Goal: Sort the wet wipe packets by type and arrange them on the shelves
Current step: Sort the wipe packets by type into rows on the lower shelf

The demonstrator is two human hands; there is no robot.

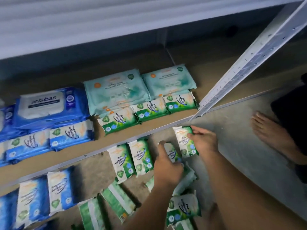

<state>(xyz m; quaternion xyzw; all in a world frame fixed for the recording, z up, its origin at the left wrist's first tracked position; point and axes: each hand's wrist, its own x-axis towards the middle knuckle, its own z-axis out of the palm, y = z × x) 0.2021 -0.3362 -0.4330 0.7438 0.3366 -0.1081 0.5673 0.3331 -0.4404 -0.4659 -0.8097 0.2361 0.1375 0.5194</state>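
Observation:
On the brown shelf (pixel 116 141) lie three green pine wipe packets (pixel 119 120) in a row, behind them two pale teal packets (pixel 114 90), and to the left blue packets (pixel 71 135) and a large antabax pack (pixel 44 103). More green packets (pixel 131 158) lie on the floor in front of the shelf. My right hand (pixel 204 140) grips one green packet (pixel 186 143) by its top edge. My left hand (pixel 167 166) closes over another green packet (pixel 171 151) beside it.
A white slotted shelf upright (pixel 249 65) leans across the right. A bare foot (pixel 272 136) rests on the grey floor at the right. Blue packets (pixel 59 188) lie on the floor at the lower left. An upper shelf board (pixel 83 22) overhangs the top.

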